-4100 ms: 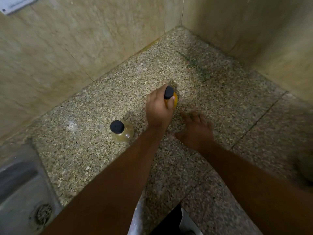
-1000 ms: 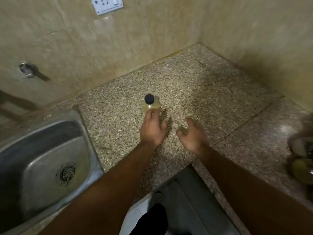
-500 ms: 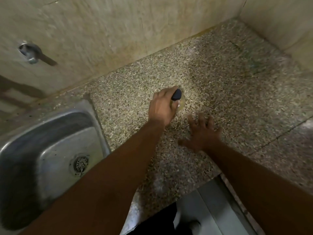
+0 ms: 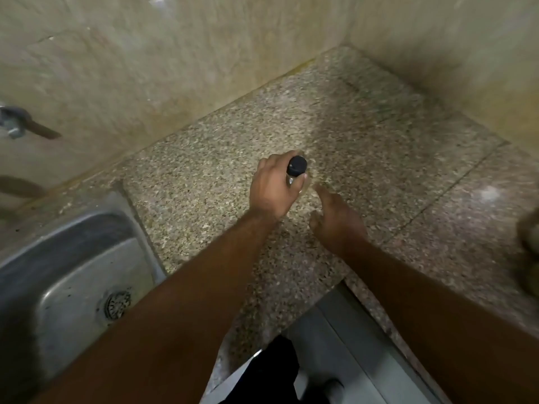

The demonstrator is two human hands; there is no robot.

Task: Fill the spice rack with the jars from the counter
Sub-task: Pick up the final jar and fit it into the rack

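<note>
Your left hand [image 4: 272, 189] is wrapped around a small clear glass jar with a black screw cap [image 4: 297, 170], fingers curled over its far side and the thumb pressed against the near side just under the cap, so most of the glass is hidden and only the cap and a sliver of the neck show. The jar stands upright over the speckled granite counter [image 4: 221, 176], roughly in the middle of the slab and well away from the beige tiled wall [image 4: 145, 68] behind it — whether its base is touching the stone or lifted clear of it cannot be told, since your hand covers the lower part. Your right hand [image 4: 335, 220] is just beside the left, to its right and a little nearer to you; it holds nothing, the fingers loose and spread slightly, pointing toward the jar without touching it, and it looks blurred. To your left the stainless steel sink with a round drain [image 4: 75, 275] is set into the counter, its rim near your left forearm. On the wall above the sink a metal tap fitting [image 4: 13, 123] sticks out. At the far right edge of the view a blurred, rounded greenish shape [image 4: 529, 246] sits on the counter — too smeared to name.
</note>
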